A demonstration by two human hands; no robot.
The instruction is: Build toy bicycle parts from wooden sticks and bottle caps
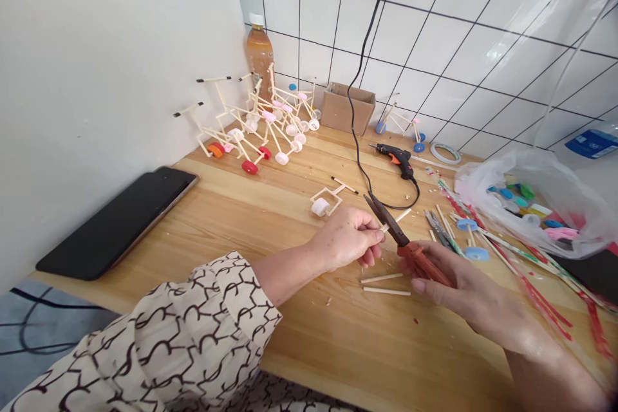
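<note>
Pinched in the fingers of my left hand [350,239] is a thin wooden stick [404,215], its free end pointing right. My right hand [463,283] is wrapped round the reddish handles of a pair of pliers [425,265]. The dark jaws lie across the stick just beyond my left fingertips; whether they touch it I cannot tell. Two short cut sticks [386,291] lie on the wooden table below my hands. Just past my left hand rests a small stick frame with a white bottle-cap wheel [320,206].
Several stick models with cap wheels [270,117] stand at the back left by a drink bottle [259,51]. A cardboard box [347,108], black glue gun [398,158] and tape roll [445,154] sit behind. At right are a bag of caps [483,174] and scissors [439,232]. A phone [120,219] lies left.
</note>
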